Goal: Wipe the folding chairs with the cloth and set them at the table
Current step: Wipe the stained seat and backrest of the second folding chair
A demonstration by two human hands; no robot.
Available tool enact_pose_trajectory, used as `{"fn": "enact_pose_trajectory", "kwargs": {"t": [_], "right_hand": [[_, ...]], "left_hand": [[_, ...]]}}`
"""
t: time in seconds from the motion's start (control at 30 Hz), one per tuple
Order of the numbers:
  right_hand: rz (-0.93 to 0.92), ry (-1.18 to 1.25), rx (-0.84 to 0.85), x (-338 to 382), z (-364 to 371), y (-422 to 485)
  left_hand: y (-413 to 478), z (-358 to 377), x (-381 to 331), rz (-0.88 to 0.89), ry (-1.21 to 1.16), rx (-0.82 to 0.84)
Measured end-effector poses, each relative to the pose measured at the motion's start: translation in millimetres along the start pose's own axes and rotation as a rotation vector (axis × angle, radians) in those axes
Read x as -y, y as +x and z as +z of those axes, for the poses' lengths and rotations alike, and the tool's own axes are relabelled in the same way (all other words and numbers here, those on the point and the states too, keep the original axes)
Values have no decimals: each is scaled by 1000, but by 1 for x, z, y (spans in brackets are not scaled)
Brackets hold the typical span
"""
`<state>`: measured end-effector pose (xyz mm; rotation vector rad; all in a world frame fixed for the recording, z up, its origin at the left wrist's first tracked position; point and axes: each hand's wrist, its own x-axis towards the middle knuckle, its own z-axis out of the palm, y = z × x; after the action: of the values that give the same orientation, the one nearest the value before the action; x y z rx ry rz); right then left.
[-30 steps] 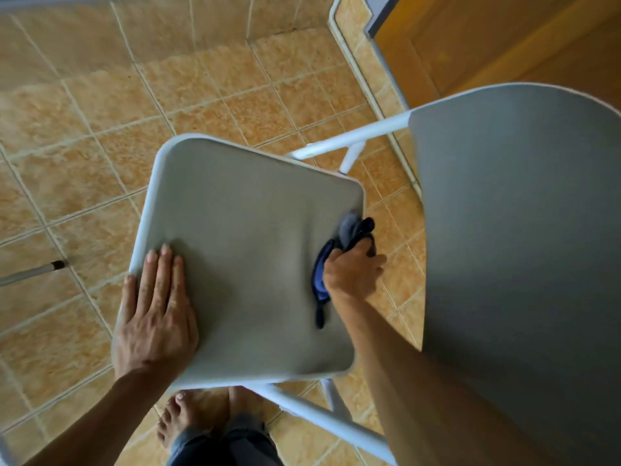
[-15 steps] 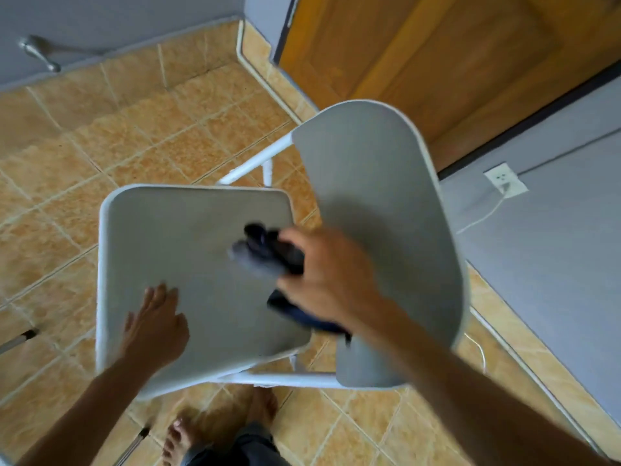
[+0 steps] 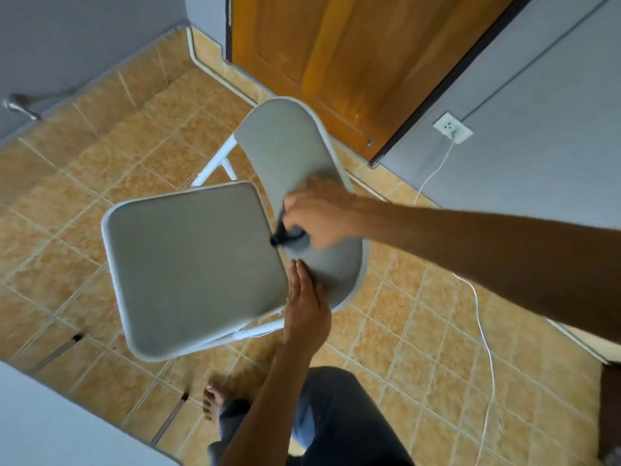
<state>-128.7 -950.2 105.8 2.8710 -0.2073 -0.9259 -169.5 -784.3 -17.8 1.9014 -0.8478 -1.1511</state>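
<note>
Since half a second ago the right hand (image 3: 319,213) has carried the dark blue cloth (image 3: 289,236) off the seat onto the lower backrest of the folding chair (image 3: 195,264), fingers clenched round it. Just below it, the left hand (image 3: 307,307) now lies at the seat's rear corner, fingers straight. Unfolded on the tiled floor (image 3: 84,183), the chair runs seat-to-back away from both hands, backrest toward the wooden door (image 3: 336,45).

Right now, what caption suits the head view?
Right hand holds a dark blue cloth against the backrest of the grey padded folding chair; left hand lies flat against its seat.
</note>
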Motion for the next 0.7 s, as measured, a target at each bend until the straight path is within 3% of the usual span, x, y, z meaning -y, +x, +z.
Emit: {"fn": "enact_pose_trajectory", "kwargs": {"t": [0.17,0.43,0.53,0.7], "right_hand": [[-118,-66,-9,12,11,-52],[161,-14,-210,-92,-52,72],[11,4,-175,-73,-36,70],[-343,3,-25,-5,22,-22]], "left_hand": [[-24,11,-4,-45,-31,27],[-17,51,-51,-396,-213,-212],[-13,64,-65,-462,-286,-354],[-5,78,-62,-501,-316,-506]]}}
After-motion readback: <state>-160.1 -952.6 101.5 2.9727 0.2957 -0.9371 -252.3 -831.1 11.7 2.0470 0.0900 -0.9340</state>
